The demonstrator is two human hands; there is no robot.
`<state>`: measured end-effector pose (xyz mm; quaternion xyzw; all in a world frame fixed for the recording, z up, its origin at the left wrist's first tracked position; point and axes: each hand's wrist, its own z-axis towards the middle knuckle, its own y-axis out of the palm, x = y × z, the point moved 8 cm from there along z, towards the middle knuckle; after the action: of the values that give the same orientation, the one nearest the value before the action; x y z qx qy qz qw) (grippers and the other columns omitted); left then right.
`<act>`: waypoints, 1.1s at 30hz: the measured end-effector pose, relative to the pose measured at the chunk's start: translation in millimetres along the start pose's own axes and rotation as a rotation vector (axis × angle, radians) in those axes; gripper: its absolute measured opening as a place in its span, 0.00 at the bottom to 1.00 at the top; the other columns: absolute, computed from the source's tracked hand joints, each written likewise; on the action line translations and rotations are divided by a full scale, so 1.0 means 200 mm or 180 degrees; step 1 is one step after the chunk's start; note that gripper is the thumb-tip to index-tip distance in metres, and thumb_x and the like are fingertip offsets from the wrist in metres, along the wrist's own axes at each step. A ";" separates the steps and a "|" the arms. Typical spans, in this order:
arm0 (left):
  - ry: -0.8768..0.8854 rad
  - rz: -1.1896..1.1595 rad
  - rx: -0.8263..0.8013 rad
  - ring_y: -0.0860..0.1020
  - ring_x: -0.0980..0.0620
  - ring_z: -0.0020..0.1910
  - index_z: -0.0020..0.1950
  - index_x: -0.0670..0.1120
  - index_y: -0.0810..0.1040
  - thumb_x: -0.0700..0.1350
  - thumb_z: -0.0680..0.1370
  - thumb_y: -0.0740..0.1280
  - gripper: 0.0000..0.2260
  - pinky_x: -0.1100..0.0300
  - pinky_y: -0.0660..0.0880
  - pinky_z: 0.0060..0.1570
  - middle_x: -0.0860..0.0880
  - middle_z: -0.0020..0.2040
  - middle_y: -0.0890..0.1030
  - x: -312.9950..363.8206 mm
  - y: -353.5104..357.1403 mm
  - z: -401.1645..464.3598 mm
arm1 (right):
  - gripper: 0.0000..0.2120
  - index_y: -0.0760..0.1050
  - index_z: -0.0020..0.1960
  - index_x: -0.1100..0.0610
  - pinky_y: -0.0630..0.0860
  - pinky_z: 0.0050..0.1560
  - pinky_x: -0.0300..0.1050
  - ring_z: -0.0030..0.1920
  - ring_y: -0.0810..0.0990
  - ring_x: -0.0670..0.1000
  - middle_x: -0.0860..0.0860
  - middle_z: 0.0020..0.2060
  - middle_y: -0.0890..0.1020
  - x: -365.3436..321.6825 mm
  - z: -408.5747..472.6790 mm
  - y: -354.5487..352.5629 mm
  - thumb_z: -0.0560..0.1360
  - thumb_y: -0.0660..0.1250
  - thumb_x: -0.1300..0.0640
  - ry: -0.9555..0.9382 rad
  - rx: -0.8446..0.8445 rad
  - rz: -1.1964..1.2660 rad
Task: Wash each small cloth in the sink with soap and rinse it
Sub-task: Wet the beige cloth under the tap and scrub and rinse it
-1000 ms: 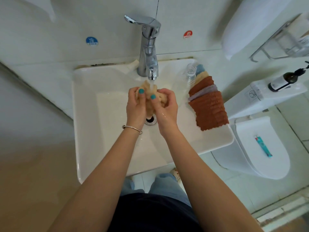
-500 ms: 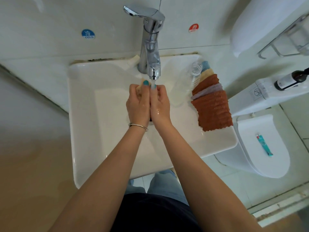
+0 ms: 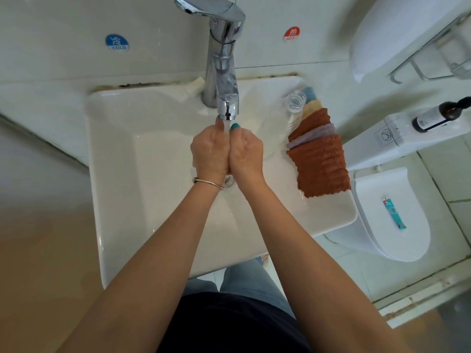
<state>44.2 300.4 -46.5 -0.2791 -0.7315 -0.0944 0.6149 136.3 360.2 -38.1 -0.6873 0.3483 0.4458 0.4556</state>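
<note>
Sink (image 3: 132, 189): a white square basin fixed against the tiled wall; it is the landmark for all places below.
Toilet (image 3: 387, 220): white, to the right of the sink and lower, with the lid closed.
Tap (image 3: 224, 62): chrome, at the back middle of the sink; a stream of water (image 3: 226, 126) runs down from its spout.
Cloth pile (image 3: 319, 161): on the right rim of the sink, several folded cloths overlapping in a row; rust brown ones in front, a pale lilac one between them, a beige and a blue one at the back.
Left hand (image 3: 210, 151): over the middle of the sink, under the spout, pressed side by side against the right hand; the fingers are curled inward.
Right hand (image 3: 247, 151): just beside the left, touching it; the fingers are curled also, and the water falls between the two thumbs.
Cloth being washed: hidden inside the two hands, so I cannot tell if the fingers are grasping it.
Plastic bottle (image 3: 285, 121): clear, lying at the back right of the sink, touching the cloth pile.
Dark bottle (image 3: 438, 115): on the toilet tank, right of the sink.
Tube (image 3: 393, 213): blue-green, lying on the toilet lid.
Bracelet (image 3: 207, 182): thin and silver, on the left wrist.
</note>
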 end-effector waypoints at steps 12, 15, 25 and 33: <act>-0.0117 -0.0705 -0.0431 0.72 0.63 0.27 0.37 0.48 0.71 0.46 0.78 0.69 0.12 0.69 0.70 0.31 0.54 0.32 0.74 -0.05 -0.09 -0.05 | 0.09 0.72 0.56 0.52 0.75 0.38 0.39 0.43 0.79 0.48 0.52 0.48 0.80 0.15 -0.10 0.01 0.76 0.65 0.54 0.0920 -0.0241 0.1871; -0.0167 -0.0822 -0.0440 0.75 0.59 0.33 0.39 0.47 0.74 0.48 0.77 0.70 0.10 0.66 0.74 0.35 0.52 0.36 0.77 -0.06 -0.11 -0.04 | 0.08 0.75 0.59 0.57 0.77 0.43 0.42 0.45 0.82 0.50 0.54 0.48 0.83 0.15 -0.10 -0.05 0.80 0.64 0.59 0.0838 -0.0101 0.1900; -0.0575 -0.1422 -0.0683 0.81 0.54 0.39 0.47 0.45 0.79 0.45 0.74 0.75 0.07 0.60 0.78 0.38 0.49 0.42 0.82 -0.12 -0.09 -0.05 | 0.06 0.79 0.47 0.52 0.81 0.47 0.48 0.44 0.82 0.49 0.50 0.43 0.83 0.06 -0.13 -0.05 0.73 0.73 0.62 0.0196 -0.0177 0.1433; -0.0569 -0.1592 -0.0536 0.75 0.50 0.33 0.57 0.38 0.76 0.47 0.76 0.72 0.16 0.66 0.71 0.25 0.42 0.43 0.78 -0.17 -0.12 -0.03 | 0.10 0.79 0.50 0.54 0.81 0.47 0.43 0.43 0.82 0.44 0.48 0.43 0.83 0.04 -0.14 -0.01 0.71 0.76 0.59 0.0152 -0.0107 0.1337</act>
<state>39.3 268.3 -72.5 -0.1472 -0.8186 -0.2787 0.4800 148.6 334.7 -40.6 -0.6175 0.4871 0.5202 0.3327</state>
